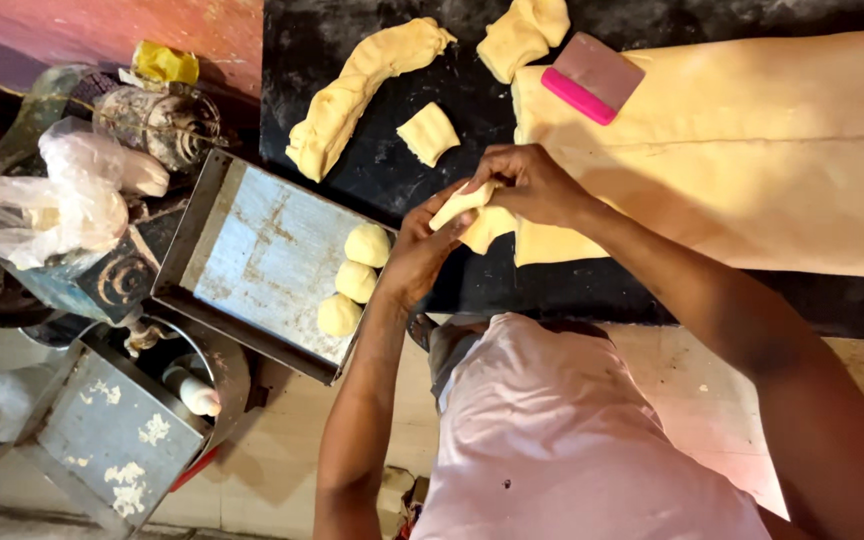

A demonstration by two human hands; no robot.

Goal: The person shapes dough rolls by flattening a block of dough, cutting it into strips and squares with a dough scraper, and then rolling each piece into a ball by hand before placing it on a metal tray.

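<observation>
Both hands close on one dough piece (pixel 472 215) at the near edge of the dark desk (pixel 352 40): the left hand (pixel 417 255) cups it from below and to the left, the right hand (pixel 532 185) pinches it from above, and the grip of each is narrow, fingers curled onto the dough. The piece is pale yellow, soft and folded, and its lower flap hangs toward the large dough sheet (pixel 752 150) just to the right. Risk: that flap may stick to the sheet, since the two appear to touch or nearly touch; it cannot be told which. Risk: an uneven pinch may tear the piece or leave an open seam, because the dough looks thin at the fold. To the left, a metal tray (pixel 252 250) holds three dough balls (pixel 355 281) in a row along its right edge; a ball placed hastily could merge with these or roll off the tray's near corner, which overhangs the desk. Farther off lie a long dough strip (pixel 362 85), a small cut square (pixel 428 133), another lump (pixel 522 35) and a pink scraper (pixel 592 78) resting on the sheet.
</observation>
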